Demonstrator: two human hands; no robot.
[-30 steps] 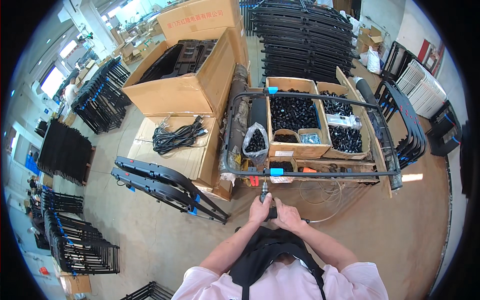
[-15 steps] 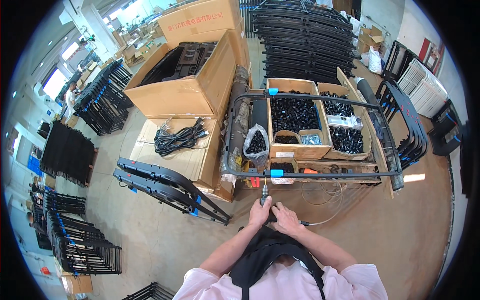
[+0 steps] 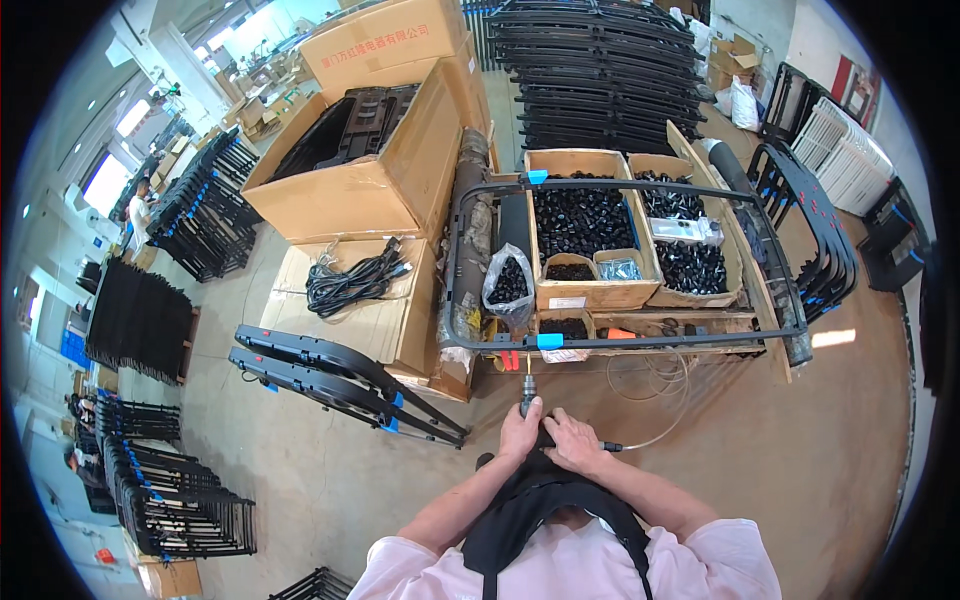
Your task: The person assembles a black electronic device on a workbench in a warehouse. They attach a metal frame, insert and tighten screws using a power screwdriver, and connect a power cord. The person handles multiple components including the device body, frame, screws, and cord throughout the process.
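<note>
Close to my body I hold a dark hand drill, its thin bit pointing away from me. My left hand is wrapped round its body behind the chuck. My right hand closes over the rear part, much of which is hidden by the fingers and my dark apron. Just beyond the bit runs the near bar of a black rounded metal frame, lying across the bench. I cannot tell whether the tip touches the bar. Blue clips sit on the frame.
Inside the frame's outline stand a wooden box of black plastic parts, a carton of black parts and a plastic bag. A hose trails right. Left are folded black frames, cables and a large carton.
The view has tilted slightly, and slightly more of the bit shows between the chuck and the frame's bar. An orange object behind the bar has come into sight. Both hands keep their grip.
</note>
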